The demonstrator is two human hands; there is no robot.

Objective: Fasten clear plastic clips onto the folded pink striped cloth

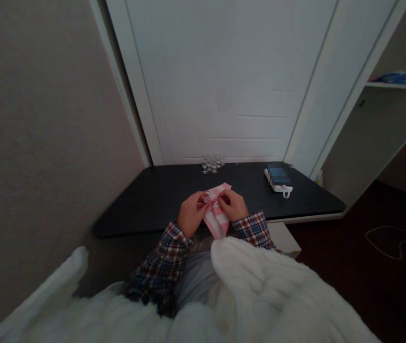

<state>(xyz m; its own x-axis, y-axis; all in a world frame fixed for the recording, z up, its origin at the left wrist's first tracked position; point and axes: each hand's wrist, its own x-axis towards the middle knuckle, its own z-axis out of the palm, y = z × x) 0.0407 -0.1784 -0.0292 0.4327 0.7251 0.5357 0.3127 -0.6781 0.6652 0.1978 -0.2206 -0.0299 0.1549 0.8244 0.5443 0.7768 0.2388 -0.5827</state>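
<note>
My left hand is closed on a small clear glass near the front edge of the black tabletop. A pink and white cloth hangs below and spreads around the glass. My right hand pinches this cloth beside the glass, its thumb and fingers pressed together. Part of the glass is hidden by my fingers and the cloth. Farther back, several small stemmed glasses stand grouped together against the white panel.
The black tabletop meets a white panel with heart patterns. A white device with a dark screen lies at the right. Below the table is a white box. White fluffy fabric covers the foreground. A pale cable lies on the floor.
</note>
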